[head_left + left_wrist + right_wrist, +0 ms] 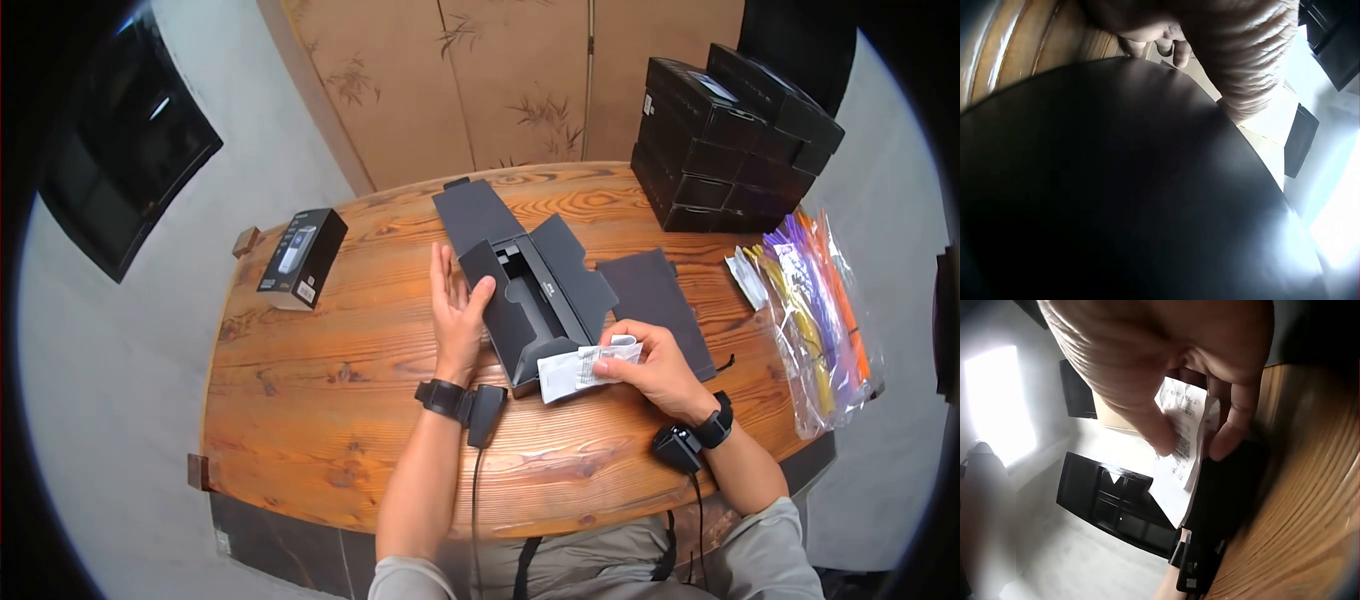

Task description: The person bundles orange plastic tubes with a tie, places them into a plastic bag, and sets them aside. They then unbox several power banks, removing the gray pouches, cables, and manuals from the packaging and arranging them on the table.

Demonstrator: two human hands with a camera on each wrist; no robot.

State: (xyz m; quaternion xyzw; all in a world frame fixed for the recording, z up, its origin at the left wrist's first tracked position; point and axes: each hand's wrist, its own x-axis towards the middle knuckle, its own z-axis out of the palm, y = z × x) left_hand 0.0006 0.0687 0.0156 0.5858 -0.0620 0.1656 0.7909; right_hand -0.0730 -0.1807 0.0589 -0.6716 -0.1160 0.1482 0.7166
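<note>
An opened black box (500, 322) lies on the wooden table in front of me, its flaps spread and a dark hollow inside. Along its left side rests my left hand (460, 318), fingers extended and thumb near the upper edge of the side panel. In the left wrist view a large dark surface (1116, 187) hides most of the scene below the fingers. My right hand (660, 372) pinches white printed paper packets (566, 378) between thumb and fingers, over the near right corner of the box. Small print shows on the packet (1184, 419) in the right wrist view.
A flat dark drawstring pouch (655, 305) lies right of the box. Farther right are a small white packet (746, 278) and a clear bag of coloured strips (822, 330). Several black boxes (735, 150) stand stacked at back right; a closed printed box (305, 258) sits at left.
</note>
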